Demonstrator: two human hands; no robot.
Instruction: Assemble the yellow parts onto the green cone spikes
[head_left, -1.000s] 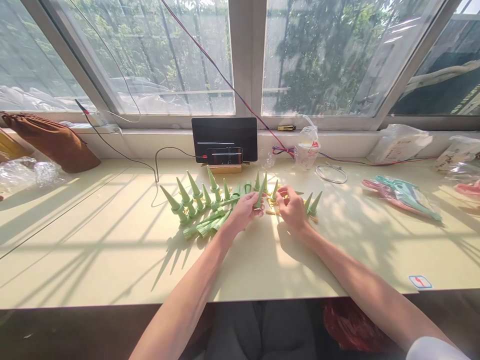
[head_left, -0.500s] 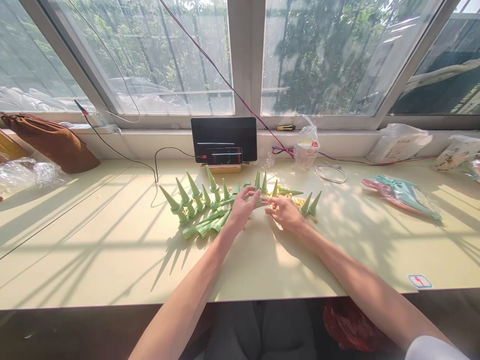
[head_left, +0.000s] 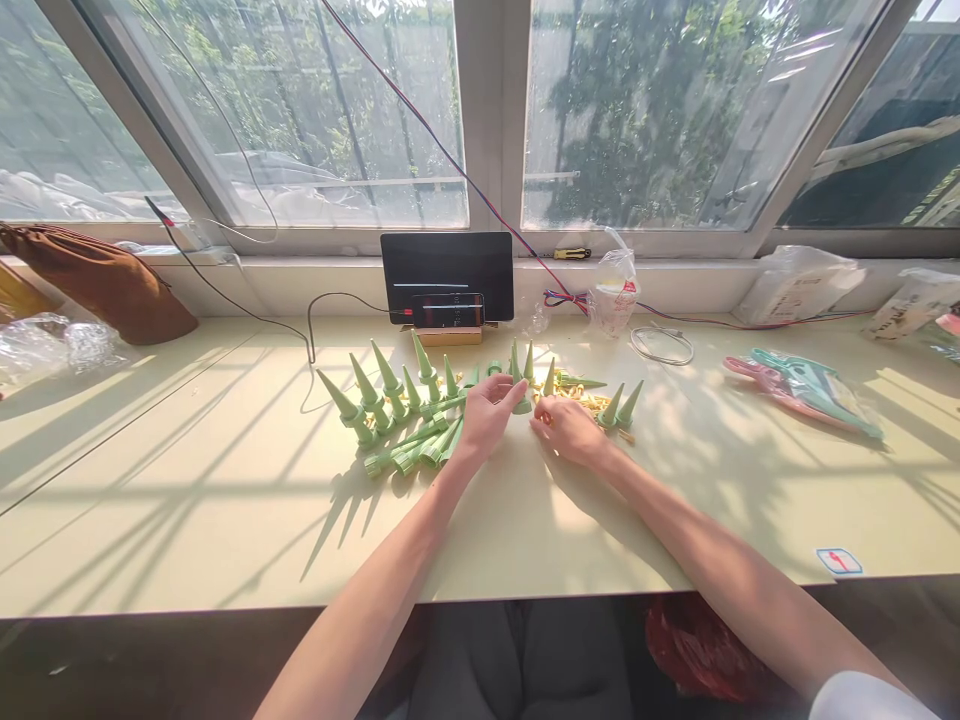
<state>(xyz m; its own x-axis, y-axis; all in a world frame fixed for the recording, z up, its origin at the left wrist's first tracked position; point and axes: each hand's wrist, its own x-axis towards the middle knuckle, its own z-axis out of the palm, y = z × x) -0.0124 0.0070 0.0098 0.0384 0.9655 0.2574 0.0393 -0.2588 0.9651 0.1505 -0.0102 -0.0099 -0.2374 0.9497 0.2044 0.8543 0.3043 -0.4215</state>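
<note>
1. At 4 o'clock, a blue-bordered sticker (head_left: 839, 561) is lying by the near edge of the worktop (head_left: 555, 540), bearing one red sign; which figure it is showing cannot be told.
2. Near the centre, toward 11 o'clock, the phone (head_left: 448, 311) is displaying small pale characters, too tiny to read.
3. At 2 o'clock, the bagged cup (head_left: 615, 301) is carrying red print, illegible.
4. Toward 3 o'clock, a white plastic bag (head_left: 799, 288) is showing faint, unreadable print.
5. At 3 o'clock, a white package (head_left: 909, 306) is bearing dark lettering, also unreadable.
</note>
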